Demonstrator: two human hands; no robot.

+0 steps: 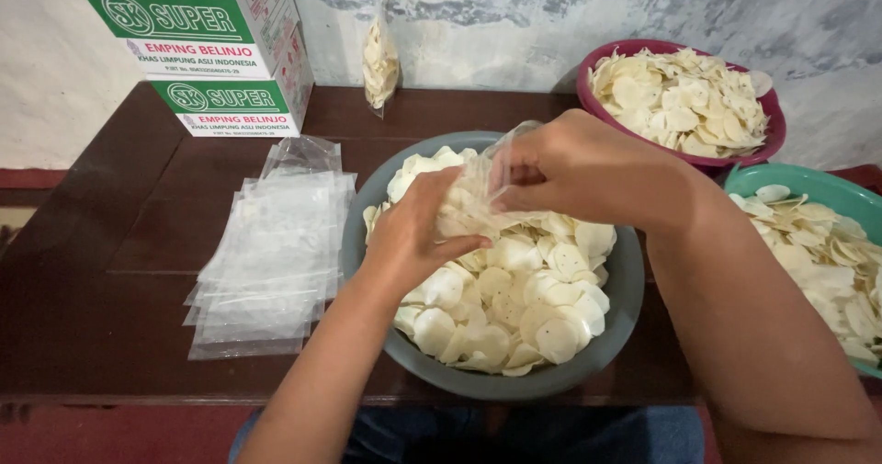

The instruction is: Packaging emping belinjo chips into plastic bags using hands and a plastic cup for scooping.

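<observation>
At six o'clock, nearest the viewer, the grey basin (588, 354) sits on the dark worktop (110, 289), heaped with pale round chips (524, 308). Over its middle the left hand (413, 234) has its fingers closed on a scoop of chips, pressed to the mouth of a small clear bag (487, 184). The right hand (588, 165) pinches the bag's rim with fingers closed, holding it open above the pile. The step in hand looks like filling: chips going into the bag, which seems only partly full. The next move probably calls for keeping the mouth wide and feeding gently, since the chips look brittle. At nine o'clock lies a stack of empty bags (266, 262). At three o'clock a teal basin (808, 184) holds more chips; at one o'clock a maroon basin (772, 138). At twelve o'clock a filled bag (379, 60) leans on the wall, cartons (211, 50) at eleven
</observation>
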